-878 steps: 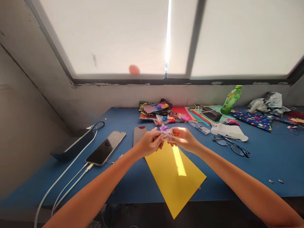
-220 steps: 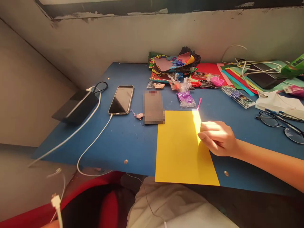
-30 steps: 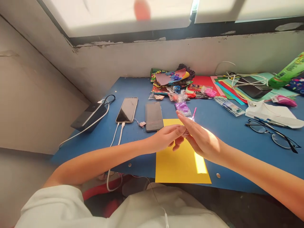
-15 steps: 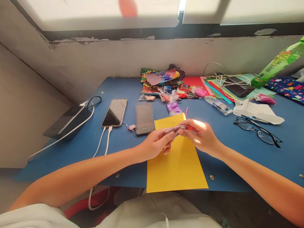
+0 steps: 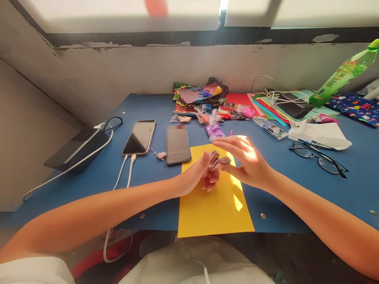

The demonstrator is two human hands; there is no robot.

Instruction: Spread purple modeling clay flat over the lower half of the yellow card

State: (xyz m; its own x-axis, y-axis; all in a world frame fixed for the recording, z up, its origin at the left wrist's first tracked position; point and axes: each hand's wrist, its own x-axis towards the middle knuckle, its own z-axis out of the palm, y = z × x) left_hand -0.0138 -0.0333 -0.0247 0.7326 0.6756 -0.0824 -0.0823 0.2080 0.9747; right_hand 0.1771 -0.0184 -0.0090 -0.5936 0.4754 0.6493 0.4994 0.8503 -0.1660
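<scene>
A folded lump of grey-purple modelling clay is held above the yellow paper. My left hand is closed around the clay's left side, its thumb up against it and the other fingers curled underneath. My right hand has its fingers stretched out and apart over the right end of the clay. Its thumb reaches the clay's right tip; whether it presses there I cannot tell. Just beyond the hands lies a purple clay packet.
Left of the paper lie a dark phone and another phone with white cables. Eyeglasses rest at right, near a white wrapper. Craft packets, coloured sheets and a green bottle stand along the back.
The twisted clay strand has been folded into a shorter lump. My right hand has loosened its pinch and spread its fingers, while my left hand has turned thumb-up, still gripping the clay.
</scene>
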